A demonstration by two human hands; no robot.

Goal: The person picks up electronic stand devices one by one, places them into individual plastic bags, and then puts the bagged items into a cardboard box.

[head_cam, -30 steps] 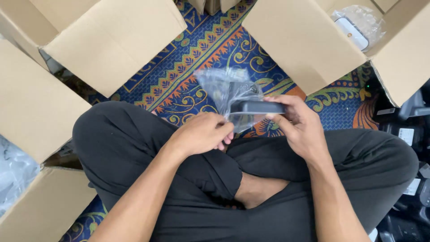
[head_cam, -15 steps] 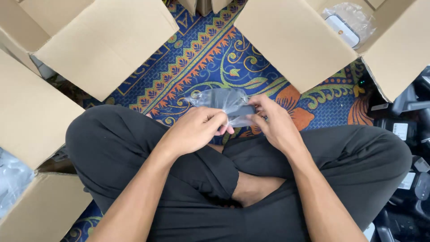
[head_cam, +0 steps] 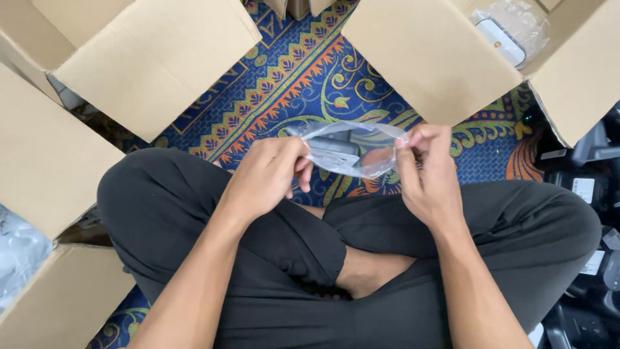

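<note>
Patterned blue and orange carpet (head_cam: pixel 303 71) covers the floor where a person sits cross-legged in dark trousers, ringed by open cardboard boxes. Above the crossed knees, both hands hold a small clear plastic bag (head_cam: pixel 349 150) with a dark, flat, box-shaped item inside it. The left hand (head_cam: pixel 268 174) pinches the bag's left end between thumb and curled fingers; the right hand (head_cam: pixel 426 171) pinches the bag's right end between thumb and fingertips, so the film is stretched between them. Beyond the bag to the left lies a large cardboard box flap (head_cam: pixel 155 58), and beyond it to the right a second cardboard box (head_cam: pixel 433 58) in which a white device wrapped in clear film (head_cam: pixel 500 35) lies. Right of the bag, past the knee, dark equipment (head_cam: pixel 591 187) is crowded on the floor. The film looks thin and slippery, so a pull from both ends could tear it suddenly or slip a pinch, and the item inside might drop onto the legs or carpet.
</note>
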